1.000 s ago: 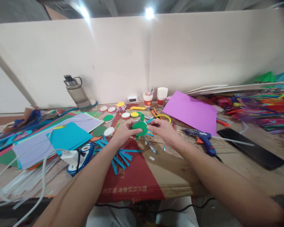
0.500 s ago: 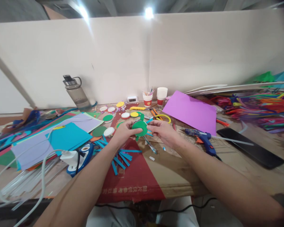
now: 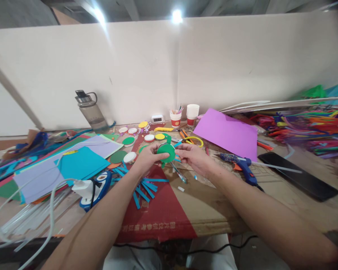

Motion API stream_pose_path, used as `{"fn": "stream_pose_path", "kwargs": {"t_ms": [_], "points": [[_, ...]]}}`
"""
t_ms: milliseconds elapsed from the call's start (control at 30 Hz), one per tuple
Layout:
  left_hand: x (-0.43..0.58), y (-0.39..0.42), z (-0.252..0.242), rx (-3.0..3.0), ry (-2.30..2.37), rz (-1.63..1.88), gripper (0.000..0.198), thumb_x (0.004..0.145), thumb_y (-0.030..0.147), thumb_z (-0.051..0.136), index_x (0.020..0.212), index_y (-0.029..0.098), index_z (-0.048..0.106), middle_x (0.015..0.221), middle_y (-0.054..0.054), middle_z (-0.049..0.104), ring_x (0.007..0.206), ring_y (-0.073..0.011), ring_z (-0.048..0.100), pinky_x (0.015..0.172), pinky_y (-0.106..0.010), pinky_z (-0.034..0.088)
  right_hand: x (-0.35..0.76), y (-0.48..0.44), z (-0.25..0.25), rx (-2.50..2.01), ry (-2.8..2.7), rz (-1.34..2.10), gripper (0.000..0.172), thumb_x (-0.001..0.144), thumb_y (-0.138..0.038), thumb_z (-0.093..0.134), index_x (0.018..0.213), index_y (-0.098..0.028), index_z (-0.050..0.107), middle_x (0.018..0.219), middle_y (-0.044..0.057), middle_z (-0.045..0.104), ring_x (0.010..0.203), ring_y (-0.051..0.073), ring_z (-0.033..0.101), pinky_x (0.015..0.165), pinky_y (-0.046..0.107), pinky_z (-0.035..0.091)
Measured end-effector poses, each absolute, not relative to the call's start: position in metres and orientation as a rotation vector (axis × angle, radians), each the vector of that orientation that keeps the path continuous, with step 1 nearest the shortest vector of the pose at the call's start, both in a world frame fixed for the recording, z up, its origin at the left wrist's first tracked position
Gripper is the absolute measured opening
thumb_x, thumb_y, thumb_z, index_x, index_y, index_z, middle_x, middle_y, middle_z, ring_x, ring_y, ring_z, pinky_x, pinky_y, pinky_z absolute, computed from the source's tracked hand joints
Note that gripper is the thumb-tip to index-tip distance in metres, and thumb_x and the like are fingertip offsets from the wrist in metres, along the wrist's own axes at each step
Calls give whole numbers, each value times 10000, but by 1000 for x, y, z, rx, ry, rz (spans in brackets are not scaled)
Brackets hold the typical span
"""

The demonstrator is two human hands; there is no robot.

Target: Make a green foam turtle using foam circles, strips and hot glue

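Observation:
A round green paper disc (image 3: pixel 165 151) with small green tabs at its top and bottom is held up over the table. My left hand (image 3: pixel 150 155) grips its left side, thumb lying across the face. On the other edge, the fingers of my right hand (image 3: pixel 190 155) are closed in a pinch against the rim. Bits of blue paper show by those fingertips; whether they are pinched too I cannot tell. Under the disc lies a clear pen (image 3: pixel 180 174). Cut blue paper strips (image 3: pixel 146 187) are spread below my left hand.
Scissors with yellow handles (image 3: pixel 195 140), a glue gun (image 3: pixel 246 168), a black phone-like slab (image 3: pixel 298 176) and a purple sheet (image 3: pixel 228 133) lie to the right. Coloured sheets (image 3: pixel 81 163), a power strip (image 3: pixel 101 187) and a bottle (image 3: pixel 91 112) occupy the left. Several paper-topped discs (image 3: pixel 128 141) sit behind.
Almost nothing differs. Both hands keep the green disc in the same place, with only a very slight shift.

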State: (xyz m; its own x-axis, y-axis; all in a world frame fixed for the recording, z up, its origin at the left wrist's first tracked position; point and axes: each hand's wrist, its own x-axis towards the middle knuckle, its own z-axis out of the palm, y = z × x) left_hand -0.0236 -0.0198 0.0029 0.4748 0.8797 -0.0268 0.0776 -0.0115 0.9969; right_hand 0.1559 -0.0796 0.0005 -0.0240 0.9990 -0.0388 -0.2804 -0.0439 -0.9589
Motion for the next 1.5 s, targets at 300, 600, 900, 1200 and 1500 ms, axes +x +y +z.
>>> {"fn": "stream_pose_path", "kwargs": {"t_ms": [300, 600, 900, 1200, 1500], "points": [[-24, -19, -2, 1456, 870, 812, 475, 580, 400, 855, 907, 130, 642, 777, -3, 661, 576, -91, 555, 432, -184, 406, 155, -81, 4, -974, -942, 1433, 383, 565, -378, 865, 811, -173, 655, 655, -60, 519, 546, 51, 381, 487, 214, 273], [-22, -20, -3, 1372, 855, 819, 487, 533, 343, 889, 881, 115, 634, 750, -9, 655, 556, -84, 548, 418, -180, 394, 155, -78, 3, -957, -900, 1472, 386, 527, -365, 884, 740, -160, 636, 591, -74, 490, 528, 43, 379, 481, 209, 259], [-22, -19, -5, 1385, 841, 832, 494, 553, 370, 885, 907, 127, 640, 759, -3, 659, 552, -84, 553, 411, -180, 391, 154, -79, 1, -916, -914, 1499, 396, 539, -372, 887, 717, -164, 602, 590, -73, 477, 526, 39, 381, 463, 189, 268], [-22, -19, -5, 1414, 842, 829, 438, 580, 362, 871, 867, 137, 629, 700, 18, 639, 490, -60, 493, 395, -177, 359, 153, -80, 2, -911, -901, 1531, 401, 538, -371, 887, 721, -164, 596, 593, -77, 451, 534, 39, 359, 461, 174, 270], [-22, -15, -9, 1341, 907, 876, 501, 564, 354, 875, 942, 110, 654, 690, 11, 636, 435, -41, 453, 349, -175, 294, 155, -75, -1, -1033, -836, 1363, 399, 575, -274, 833, 908, -183, 633, 611, -72, 482, 513, 54, 364, 461, 209, 273]]}}
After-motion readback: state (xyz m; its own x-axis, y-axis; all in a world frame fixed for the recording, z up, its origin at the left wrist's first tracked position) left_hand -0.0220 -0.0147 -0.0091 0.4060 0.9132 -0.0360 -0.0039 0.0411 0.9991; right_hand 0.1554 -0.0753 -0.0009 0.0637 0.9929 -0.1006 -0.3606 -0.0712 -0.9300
